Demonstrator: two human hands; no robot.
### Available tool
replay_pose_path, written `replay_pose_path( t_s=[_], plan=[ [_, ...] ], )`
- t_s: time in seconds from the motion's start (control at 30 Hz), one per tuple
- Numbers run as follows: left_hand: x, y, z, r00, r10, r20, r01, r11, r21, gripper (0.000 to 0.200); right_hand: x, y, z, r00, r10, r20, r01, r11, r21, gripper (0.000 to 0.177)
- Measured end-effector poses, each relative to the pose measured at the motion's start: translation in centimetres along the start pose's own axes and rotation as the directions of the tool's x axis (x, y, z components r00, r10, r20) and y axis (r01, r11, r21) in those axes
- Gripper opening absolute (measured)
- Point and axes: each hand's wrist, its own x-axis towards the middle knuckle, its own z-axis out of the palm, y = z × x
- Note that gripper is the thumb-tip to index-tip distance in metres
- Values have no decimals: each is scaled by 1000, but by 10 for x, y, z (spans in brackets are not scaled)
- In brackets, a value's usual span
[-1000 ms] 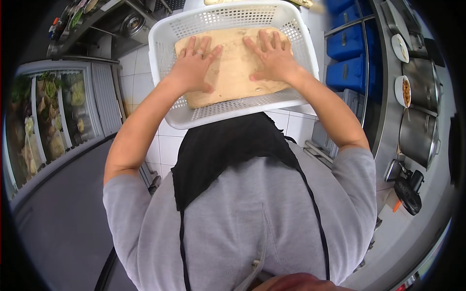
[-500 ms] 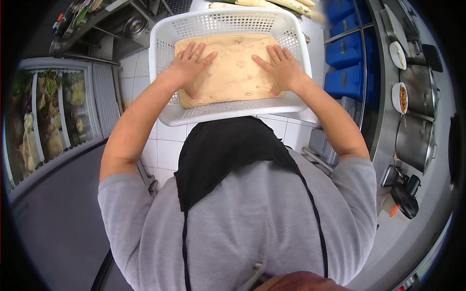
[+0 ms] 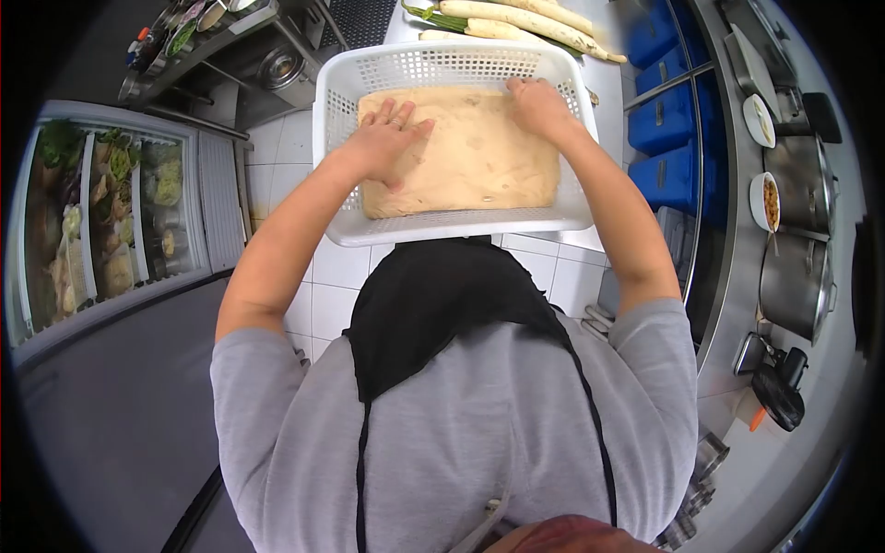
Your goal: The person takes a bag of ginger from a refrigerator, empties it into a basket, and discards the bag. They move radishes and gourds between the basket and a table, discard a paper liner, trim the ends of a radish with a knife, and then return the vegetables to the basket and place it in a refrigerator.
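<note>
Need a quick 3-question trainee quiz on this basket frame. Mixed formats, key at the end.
1. True or false: the left hand lies flat, fingers spread, on top of the beige slab.
2. Multiple choice: the slab lies in A) a white perforated basket, B) a cardboard box, C) a wooden crate.
3. Short answer: at which part of the slab is the right hand?

Key: 1 true; 2 A; 3 the far right corner, close to the basket's wall.
</note>
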Motion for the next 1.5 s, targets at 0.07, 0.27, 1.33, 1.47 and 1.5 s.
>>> replay_pose_path(
  t_s=[0.07, 0.27, 1.33, 1.47, 1.5],
  plan=[
    [2, -5, 5, 999, 12, -34, -13, 999, -31, 132, 3, -1, -27, 983, -41, 178, 25, 996, 89, 35],
    [-10, 11, -10, 982, -161, -100, 166, 985, 52, 130, 4, 22, -55, 942, 5, 335, -292, 505, 812, 28],
    [43, -65, 9, 844, -260, -469, 181, 961, -207, 34, -13, -14, -21, 989, 128, -80, -139, 976, -167, 16],
    [27, -31, -11, 816, -295, -497, 307, 950, -60, 31, -19, -14, -20, 979, 167, -120, -187, 965, -182, 20],
    [24, -29, -12, 805, -276, -526, 304, 952, -34, 31, -17, -14, -21, 975, 172, -143, -198, 960, -196, 21]
  ],
)
